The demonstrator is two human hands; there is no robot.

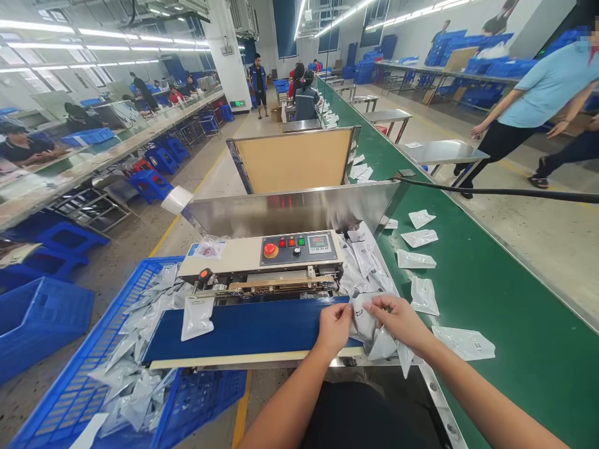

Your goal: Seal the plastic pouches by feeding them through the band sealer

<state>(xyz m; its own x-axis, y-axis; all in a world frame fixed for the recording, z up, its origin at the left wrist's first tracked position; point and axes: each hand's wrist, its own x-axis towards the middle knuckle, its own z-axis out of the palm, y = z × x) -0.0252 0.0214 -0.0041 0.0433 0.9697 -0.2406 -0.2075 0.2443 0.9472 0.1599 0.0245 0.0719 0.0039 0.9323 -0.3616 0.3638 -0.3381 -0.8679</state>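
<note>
At far left, a blue plastic crate (82,352) sits on the floor, heaped with silver foil pouches (131,386). Just right of it, one white-and-silver pouch (197,317) lies on the blue belt (248,330) of a band sealer (299,248), whose cream control panel carries a red knob, small switches and a digital display. A stainless chute (290,209) rises behind the panel.

At the belt's right end, the left hand (334,327) is closed on the near edge of a silver pouch (362,318), and the right hand (397,321) pinches the same pouch from the other side, its fingers curled inward. The pouch is held just above the belt's end, with more pouches hanging below it; the fingers hide part of it, so the exact grip is hard to make out. A loose pile of pouches (362,262) sits beside the sealer, and separate pouches (423,262) lie spaced apart on the green conveyor counter (515,299). Farther right, a person in a pale blue shirt (547,87) is walking across the aisle.
</note>
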